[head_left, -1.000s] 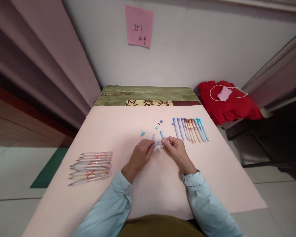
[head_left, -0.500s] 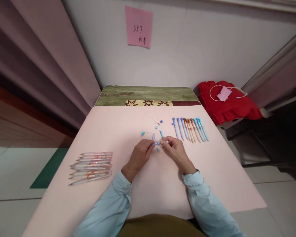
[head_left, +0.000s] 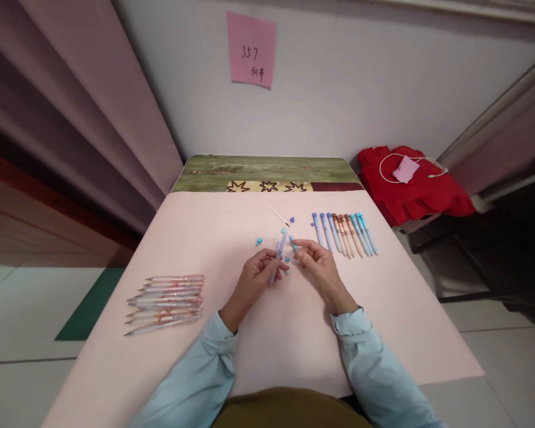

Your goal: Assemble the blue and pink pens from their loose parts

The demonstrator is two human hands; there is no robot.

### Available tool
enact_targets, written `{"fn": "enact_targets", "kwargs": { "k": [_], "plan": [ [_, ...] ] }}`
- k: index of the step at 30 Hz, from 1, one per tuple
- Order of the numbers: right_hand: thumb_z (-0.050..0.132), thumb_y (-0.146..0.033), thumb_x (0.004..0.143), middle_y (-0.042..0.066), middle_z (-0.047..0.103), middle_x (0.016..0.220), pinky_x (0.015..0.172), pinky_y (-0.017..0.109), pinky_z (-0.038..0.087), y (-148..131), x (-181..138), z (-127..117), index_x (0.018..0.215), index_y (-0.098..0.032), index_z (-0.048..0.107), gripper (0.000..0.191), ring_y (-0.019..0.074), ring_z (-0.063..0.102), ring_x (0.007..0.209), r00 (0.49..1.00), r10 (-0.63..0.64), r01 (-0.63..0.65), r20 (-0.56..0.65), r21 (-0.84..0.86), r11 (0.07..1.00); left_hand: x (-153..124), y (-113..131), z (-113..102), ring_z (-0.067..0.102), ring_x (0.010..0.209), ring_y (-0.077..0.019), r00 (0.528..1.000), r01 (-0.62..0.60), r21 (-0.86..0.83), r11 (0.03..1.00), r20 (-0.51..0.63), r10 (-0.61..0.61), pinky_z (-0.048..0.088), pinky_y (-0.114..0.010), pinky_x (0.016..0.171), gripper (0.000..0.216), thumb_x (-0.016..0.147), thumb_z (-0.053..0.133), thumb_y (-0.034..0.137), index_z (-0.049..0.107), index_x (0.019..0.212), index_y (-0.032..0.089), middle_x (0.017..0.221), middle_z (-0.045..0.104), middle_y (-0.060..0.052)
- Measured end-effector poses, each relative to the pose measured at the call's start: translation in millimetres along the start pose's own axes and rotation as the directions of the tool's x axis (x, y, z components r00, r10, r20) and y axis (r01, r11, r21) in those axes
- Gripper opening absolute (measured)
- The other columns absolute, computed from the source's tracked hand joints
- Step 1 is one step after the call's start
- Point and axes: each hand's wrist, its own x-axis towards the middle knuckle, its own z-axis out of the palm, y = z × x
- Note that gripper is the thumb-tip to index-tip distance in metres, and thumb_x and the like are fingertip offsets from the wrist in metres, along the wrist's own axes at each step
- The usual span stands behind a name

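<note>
On pink sheet [head_left: 285,345]: pens [head_left: 350,236] | beside: red cloth [head_left: 421,199] | wall [head_left: 361,89]: pink note [head_left: 251,50]

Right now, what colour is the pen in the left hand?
The pen is pale purplish-blue; head view.

The right hand [head_left: 318,264] has released the blue barrel [head_left: 283,241].

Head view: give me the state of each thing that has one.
Left hand, gripping bluish barrel, tilted
Right hand, at light-blue barrel, grip unclear
Thin white rod, lying loose on pale sheet
Colored pens, lying side by side
Clear pens, lying bunched
White cable, looped on red cloth
Pink note, stuck to wall
</note>
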Motion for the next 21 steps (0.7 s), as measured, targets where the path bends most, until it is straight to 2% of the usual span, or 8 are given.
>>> {"fn": "enact_targets", "kwargs": {
  "k": [2,4,9,11,14,18,21],
  "plan": [
    [0.072,-0.048,0.081,0.003,0.068,0.087,0.064,0.026,0.045,0,0,0,0.109,-0.023,0.073,0.037,0.0126,0.055,0.068,0.999,0.019,-0.021,0.03,0.069,0.997,-3,4,4,0.059,0.059,-0.0128,0.99,0.127,-0.249,0.96,0.096,-0.106,0.046,-0.026,0.059,0.025,0.089,0.062,0.041,0.062,0.096,0.017,0.086,0.074,-0.009],
    [0.069,-0.05,0.083,0.003,0.068,0.085,0.062,0.026,0.046,0,-1,2,0.105,-0.022,0.075,0.036,0.0116,0.055,0.065,0.994,0.067,-0.079,0.09,0.139,0.987,-5,6,8,0.059,0.058,-0.0127,0.972,0.204,-0.372,0.906,0.185,-0.143,0.045,-0.026,0.057,0.026,0.089,0.062,0.04,0.062,0.097,0.015,0.087,0.074,-0.011],
    [0.068,-0.053,0.083,-0.003,0.059,0.062,0.043,0.026,0.044,1,-5,8,0.108,-0.021,0.072,0.04,0.0105,0.047,0.042,0.953,0.162,-0.233,0.257,0.273,0.933,-9,2,17,0.061,0.06,-0.0143,0.929,0.286,-0.365,0.886,0.33,-0.164,0.048,-0.03,0.063,0.024,0.091,0.06,0.039,0.062,0.096,0.015,0.088,0.072,-0.011],
    [0.07,-0.05,0.083,-0.004,0.055,0.057,0.039,0.026,0.042,0,-6,8,0.105,-0.021,0.072,0.036,0.0098,0.044,0.039,0.951,0.148,-0.229,0.271,0.299,0.926,-8,1,18,0.063,0.068,-0.0155,0.939,0.247,-0.316,0.916,0.312,-0.145,0.049,-0.032,0.071,0.023,0.091,0.061,0.037,0.064,0.096,0.015,0.089,0.071,-0.01],
    [0.071,-0.043,0.084,-0.003,0.055,0.058,0.045,0.026,0.045,-1,-6,7,0.096,-0.02,0.074,0.027,0.011,0.047,0.047,0.966,0.093,-0.17,0.243,0.317,0.933,-6,1,17,0.062,0.079,-0.0164,0.964,0.158,-0.235,0.959,0.245,-0.099,0.047,-0.031,0.081,0.02,0.089,0.064,0.033,0.068,0.094,0.014,0.087,0.068,-0.007],
    [0.075,-0.039,0.081,-0.001,0.059,0.065,0.056,0.026,0.047,-2,-5,4,0.096,-0.021,0.075,0.024,0.0123,0.051,0.059,0.973,0.056,-0.127,0.225,0.315,0.941,-3,2,14,0.061,0.076,-0.0157,0.978,0.101,-0.194,0.976,0.199,-0.062,0.046,-0.03,0.077,0.021,0.09,0.063,0.034,0.069,0.094,0.014,0.083,0.065,-0.006],
    [0.076,-0.039,0.079,-0.001,0.062,0.07,0.054,0.024,0.042,-2,-4,4,0.101,-0.022,0.075,0.027,0.0102,0.047,0.057,0.98,0.043,-0.103,0.193,0.317,0.943,-4,3,14,0.062,0.073,-0.0151,0.976,0.121,-0.21,0.97,0.204,-0.077,0.048,-0.03,0.075,0.021,0.089,0.063,0.035,0.068,0.096,0.014,0.087,0.067,-0.007]
  ]
}}
